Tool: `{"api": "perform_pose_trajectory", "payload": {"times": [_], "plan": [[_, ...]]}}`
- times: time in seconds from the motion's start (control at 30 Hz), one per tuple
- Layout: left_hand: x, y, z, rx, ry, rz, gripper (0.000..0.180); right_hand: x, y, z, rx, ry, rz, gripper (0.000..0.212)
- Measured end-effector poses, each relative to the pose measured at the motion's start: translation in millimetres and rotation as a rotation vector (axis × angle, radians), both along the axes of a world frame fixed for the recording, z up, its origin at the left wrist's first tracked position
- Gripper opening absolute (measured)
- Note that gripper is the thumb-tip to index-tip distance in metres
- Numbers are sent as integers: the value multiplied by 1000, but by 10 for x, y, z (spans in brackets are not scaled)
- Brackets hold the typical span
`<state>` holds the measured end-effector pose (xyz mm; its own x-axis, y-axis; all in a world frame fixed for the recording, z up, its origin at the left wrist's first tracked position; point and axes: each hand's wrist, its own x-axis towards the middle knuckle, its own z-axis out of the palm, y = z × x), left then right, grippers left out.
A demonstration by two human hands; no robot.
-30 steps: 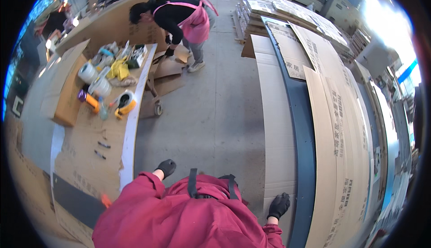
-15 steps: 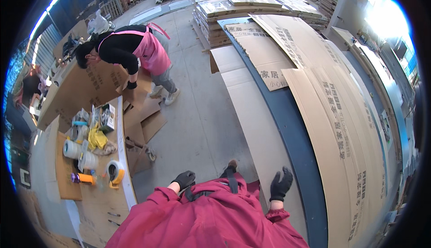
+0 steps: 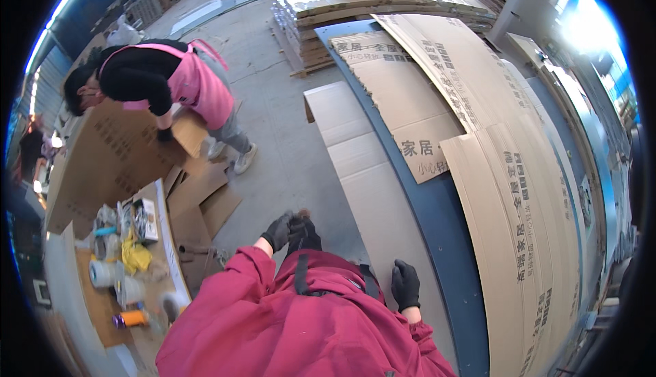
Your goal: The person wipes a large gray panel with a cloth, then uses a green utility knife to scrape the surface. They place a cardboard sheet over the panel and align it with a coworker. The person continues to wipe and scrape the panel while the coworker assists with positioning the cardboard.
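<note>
My left hand (image 3: 278, 232), in a black glove, hangs in front of my dark trouser leg. Its fingers blend into the dark cloth, and nothing held shows in it. My right hand (image 3: 406, 284), gloved too, hangs beside a pale flat cardboard sheet (image 3: 376, 179) with its fingers stretched out and nothing in it. Right of that sheet lies a dark blue-grey panel (image 3: 437, 240), partly covered by printed brown cardboard sheets (image 3: 499, 192). I cannot tell whether my right hand touches the pale sheet.
At left, a worktable (image 3: 167, 237) bears tape rolls (image 3: 104, 274), a yellow cloth (image 3: 137, 255) and an orange-and-purple bottle (image 3: 130, 319). Beyond it a co-worker in a pink apron (image 3: 198, 90) bends over cardboard (image 3: 188, 134). Cardboard scraps (image 3: 198, 192) lie on the floor. Wrapped panels (image 3: 328, 15) stand stacked behind.
My view has shifted, and the worktable sits farther left. My left hand has swung forward over my leg; my right hand has turned, its fingers closer together. The co-worker has moved a cardboard piece.
</note>
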<state>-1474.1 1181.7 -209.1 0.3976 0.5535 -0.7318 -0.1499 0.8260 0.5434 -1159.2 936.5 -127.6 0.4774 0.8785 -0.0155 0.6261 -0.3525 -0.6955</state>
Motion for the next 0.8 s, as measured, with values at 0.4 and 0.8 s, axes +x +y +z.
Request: {"api": "perform_pose_trajectory", "payload": {"times": [0.4, 0.8], "plan": [[1347, 3562, -64, 17, -227, 189, 92, -731, 601, -51, -207, -193, -702, 21], [1725, 5359, -498, -128, -536, 140, 83, -1563, 54, -534, -500, -162, -1034, 21]]}}
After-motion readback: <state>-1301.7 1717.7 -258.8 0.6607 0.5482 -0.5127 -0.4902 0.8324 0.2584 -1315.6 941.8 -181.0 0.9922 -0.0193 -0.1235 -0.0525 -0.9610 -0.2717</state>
